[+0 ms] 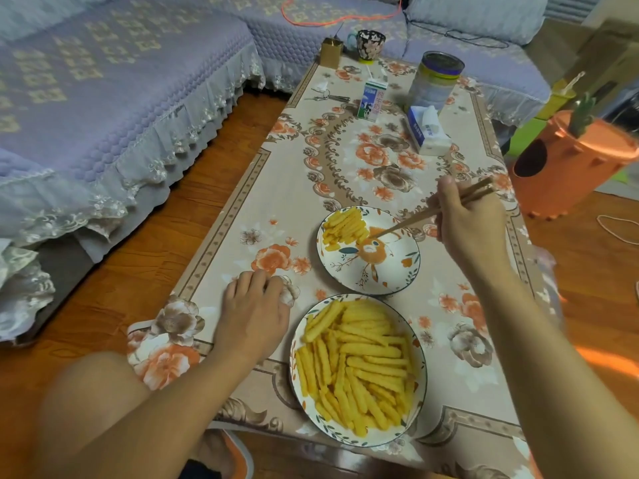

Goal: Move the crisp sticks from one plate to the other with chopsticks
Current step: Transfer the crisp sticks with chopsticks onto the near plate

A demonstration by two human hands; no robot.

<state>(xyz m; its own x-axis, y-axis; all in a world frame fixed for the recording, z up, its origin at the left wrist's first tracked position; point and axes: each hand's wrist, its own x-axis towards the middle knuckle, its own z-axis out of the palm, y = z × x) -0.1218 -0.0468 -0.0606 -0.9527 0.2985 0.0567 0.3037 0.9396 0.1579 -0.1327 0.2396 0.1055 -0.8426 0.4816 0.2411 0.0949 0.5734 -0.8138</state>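
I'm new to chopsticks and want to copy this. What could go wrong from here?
1. The near plate is heaped to its rim, so picking one stick may nudge others onto the cloth.
2. The right hand holds the chopsticks near their top, so the tips may wobble and drop a stick between plates.
3. The far plate has its pile at one edge; new sticks could roll off.

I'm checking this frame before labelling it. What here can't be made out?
All in the head view:
- Chopsticks: whether the tips hold a crisp stick; too small, against the far plate.
- Right hand: finger placement, seen from the back.
- Left hand: fingertips curled under.
- Milk carton: print too small.
- Near plate: surface buried under crisp sticks.
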